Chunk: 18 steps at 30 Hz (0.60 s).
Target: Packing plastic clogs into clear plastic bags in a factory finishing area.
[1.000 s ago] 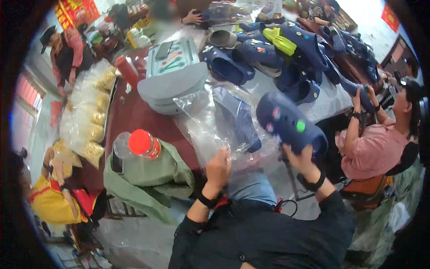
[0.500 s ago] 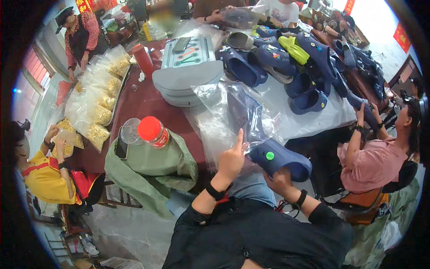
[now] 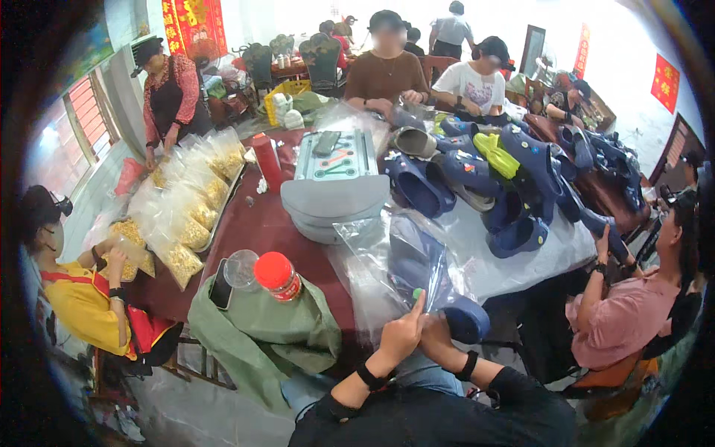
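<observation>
A clear plastic bag point(image 3: 357, 249) lies at the table's near edge with a navy clog point(image 3: 412, 249) inside it. A second navy clog point(image 3: 467, 320) is partly in the bag's mouth, its heel end sticking out toward me. My right hand point(image 3: 438, 337) is closed on this second clog, its fingers partly hidden. My left hand point(image 3: 401, 335) has its index finger stretched out along the bag beside a green round sticker point(image 3: 417, 293). Its other fingers are curled at the bag's edge. More clear bags point(image 3: 346, 272) lie under the filled one.
A grey machine point(image 3: 335, 197) stands ahead; clogs are heaped point(image 3: 477, 171) right of it. On the left are a red-lidded jar point(image 3: 277, 276), a phone point(image 3: 220, 287), green cloth point(image 3: 246, 335) and bags of yellow pieces point(image 3: 182, 261). Co-workers sit at both sides and across.
The second clog has moved left and farther into the bag with my right hand. Both hands are now close together. The view has tilted up, showing more of the room.
</observation>
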Available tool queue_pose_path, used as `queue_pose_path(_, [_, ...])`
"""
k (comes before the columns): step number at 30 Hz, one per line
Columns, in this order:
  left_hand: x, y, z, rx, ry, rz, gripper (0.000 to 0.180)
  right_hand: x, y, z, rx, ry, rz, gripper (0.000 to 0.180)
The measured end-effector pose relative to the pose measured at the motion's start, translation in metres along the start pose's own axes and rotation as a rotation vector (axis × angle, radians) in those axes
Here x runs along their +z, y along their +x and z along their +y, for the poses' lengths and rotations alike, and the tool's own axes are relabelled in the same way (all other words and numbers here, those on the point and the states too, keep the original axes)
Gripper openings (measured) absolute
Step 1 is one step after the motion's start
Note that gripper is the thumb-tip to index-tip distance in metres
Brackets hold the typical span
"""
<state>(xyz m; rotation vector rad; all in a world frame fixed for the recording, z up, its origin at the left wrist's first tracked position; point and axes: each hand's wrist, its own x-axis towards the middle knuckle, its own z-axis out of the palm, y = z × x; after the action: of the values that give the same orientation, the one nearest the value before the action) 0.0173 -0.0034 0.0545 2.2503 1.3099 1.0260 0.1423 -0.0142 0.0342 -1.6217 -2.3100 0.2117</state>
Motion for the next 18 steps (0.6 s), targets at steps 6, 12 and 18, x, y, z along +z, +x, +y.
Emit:
queue_pose_path(6, [0.004, -0.005, -0.015, 0.006, -0.010, 0.057, 0.052, 0.035, 0.017, 0.031, -0.073, 0.113, 0.040, 0.013])
queue_pose_path(12, [0.003, -0.015, -0.015, -0.007, 0.004, -0.025, 0.051, 0.061, 0.022, 0.046, 0.005, 0.493, 0.068, 0.012])
queue_pose_path(18, [0.008, -0.019, -0.014, -0.022, -0.008, -0.066, 0.048, 0.081, 0.039, 0.029, 0.116, 0.866, 0.083, 0.011])
